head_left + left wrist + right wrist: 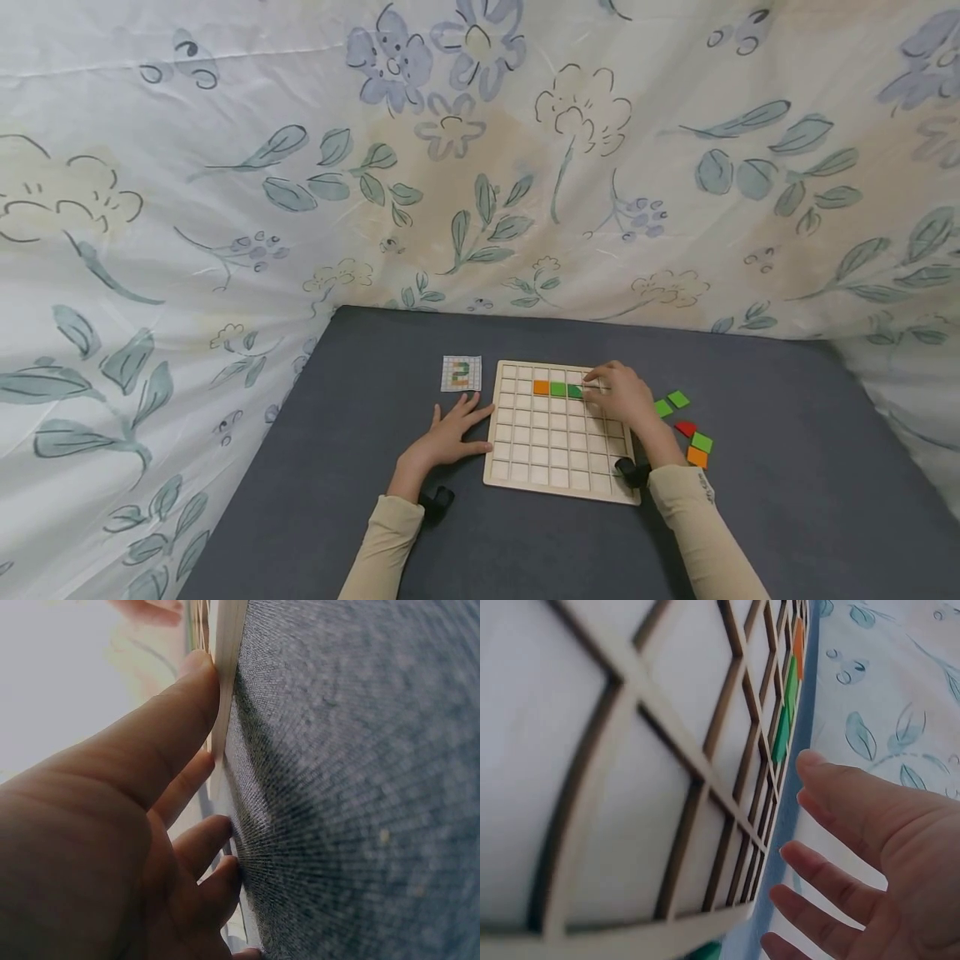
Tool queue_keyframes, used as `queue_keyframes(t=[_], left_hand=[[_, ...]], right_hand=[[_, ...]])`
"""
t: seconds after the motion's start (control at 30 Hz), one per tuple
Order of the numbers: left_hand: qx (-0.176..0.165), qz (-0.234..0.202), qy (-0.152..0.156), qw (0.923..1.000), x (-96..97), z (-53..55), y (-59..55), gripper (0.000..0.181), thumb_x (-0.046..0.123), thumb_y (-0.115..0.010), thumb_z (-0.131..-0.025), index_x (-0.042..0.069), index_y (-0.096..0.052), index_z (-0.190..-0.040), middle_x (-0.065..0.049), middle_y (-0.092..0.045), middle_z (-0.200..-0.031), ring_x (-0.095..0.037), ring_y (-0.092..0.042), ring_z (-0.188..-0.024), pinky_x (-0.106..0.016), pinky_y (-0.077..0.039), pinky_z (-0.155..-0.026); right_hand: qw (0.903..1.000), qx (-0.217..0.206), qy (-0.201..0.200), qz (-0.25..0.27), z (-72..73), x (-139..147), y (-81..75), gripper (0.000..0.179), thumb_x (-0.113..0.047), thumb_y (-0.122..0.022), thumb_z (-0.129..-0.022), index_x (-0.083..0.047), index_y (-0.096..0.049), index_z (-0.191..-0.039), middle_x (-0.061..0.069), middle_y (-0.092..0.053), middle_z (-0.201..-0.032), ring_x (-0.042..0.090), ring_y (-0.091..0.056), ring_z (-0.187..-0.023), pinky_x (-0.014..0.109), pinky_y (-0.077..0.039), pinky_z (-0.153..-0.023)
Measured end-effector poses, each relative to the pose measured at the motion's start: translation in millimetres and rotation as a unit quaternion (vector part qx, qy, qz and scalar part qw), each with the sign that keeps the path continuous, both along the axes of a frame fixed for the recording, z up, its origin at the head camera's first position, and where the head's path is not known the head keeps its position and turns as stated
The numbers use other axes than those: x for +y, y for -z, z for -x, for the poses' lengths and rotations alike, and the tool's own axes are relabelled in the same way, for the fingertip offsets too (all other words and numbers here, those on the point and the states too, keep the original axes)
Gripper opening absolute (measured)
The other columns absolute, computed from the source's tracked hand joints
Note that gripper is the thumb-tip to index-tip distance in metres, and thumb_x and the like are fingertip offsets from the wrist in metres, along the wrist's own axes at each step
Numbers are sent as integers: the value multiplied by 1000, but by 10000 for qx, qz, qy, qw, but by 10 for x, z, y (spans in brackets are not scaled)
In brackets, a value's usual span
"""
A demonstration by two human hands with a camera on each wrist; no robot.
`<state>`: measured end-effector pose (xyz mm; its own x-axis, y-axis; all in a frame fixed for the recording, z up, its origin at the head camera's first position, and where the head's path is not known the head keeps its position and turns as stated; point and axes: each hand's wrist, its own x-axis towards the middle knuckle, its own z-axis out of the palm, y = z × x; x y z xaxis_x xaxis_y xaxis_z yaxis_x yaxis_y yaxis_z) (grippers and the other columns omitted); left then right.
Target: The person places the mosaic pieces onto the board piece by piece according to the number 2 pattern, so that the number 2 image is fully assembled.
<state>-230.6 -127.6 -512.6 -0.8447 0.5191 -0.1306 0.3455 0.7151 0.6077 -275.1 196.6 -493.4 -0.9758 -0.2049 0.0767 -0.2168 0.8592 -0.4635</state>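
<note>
A wooden grid board (519,450) lies on the dark table. In one of its upper rows sit an orange square tile (541,387), a green square tile (558,389) and a darker green triangular tile (574,391). My left hand (450,435) is spread at the board's left side, thumb and index fingertips right at its edge; the left wrist view shows the thumb (180,697) against the wooden rim. Over the upper right of the board is my right hand (621,393), its fingertips beside the triangular tile. Its fingers (832,874) look loosely extended in the right wrist view, with nothing between them.
Left of the board's top corner lies a small pattern card (461,373) with a coloured figure on a grid. Loose tiles lie to the right: several green squares (678,399), a red piece (686,428) and an orange square (697,457). A floral cloth (480,167) hangs behind the table.
</note>
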Motion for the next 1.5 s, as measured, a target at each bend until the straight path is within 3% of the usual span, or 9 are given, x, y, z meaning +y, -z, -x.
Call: queue_keyframes(t=[0.5, 0.73, 1.1, 1.3, 1.5], left_hand=[[15, 6, 50, 10000, -4, -10, 0, 68, 40, -60, -89, 18, -31, -147, -14, -14, -154, -35, -5, -142, -68, 7, -105], [60, 3, 9, 10000, -8, -18, -5, 68, 40, -60, -88, 18, -32, -147, -14, -15, -154, -35, -5, -142, -68, 7, -105], [66, -14, 53, 10000, 0, -30, -15, 68, 40, -60, -89, 18, -32, -146, -15, -15, -154, -35, -5, -142, -68, 8, -105], [71, -9, 52, 10000, 4, -24, -7, 68, 40, -60, -89, 18, -32, -146, -14, -15, -154, -35, -5, -142, -67, 8, -105], [70, 9, 22, 10000, 3, -15, -9, 68, 40, -60, -89, 18, -32, -146, -14, -15, -154, -35, -5, -142, -67, 7, -105]], right_hand=[[9996, 219, 85, 175, -71, 367, -33, 34, -24, -67, -86, -4, -65, -114, 25, -49, -122, 47, -46, -110, 62, -42, -82], [9990, 45, 449, 45, -76, 527, -31, 36, -27, -66, -87, -7, -64, -116, 27, -44, -128, 49, -42, -113, 64, -40, -81], [9980, -71, 605, 187, -195, 757, -21, 40, -26, -65, -88, -6, -60, -122, 28, -40, -129, 50, -41, -112, 63, -40, -79], [9968, -186, 762, 172, -231, 878, 4, 43, -28, -63, -89, -4, -58, -124, 30, -37, -130, 53, -38, -113, 69, -32, -85], [9955, -133, 914, 210, -256, 991, 15, 44, -26, -63, -88, 0, -57, -123, 33, -37, -128, 53, -37, -111, 69, -32, -86]])
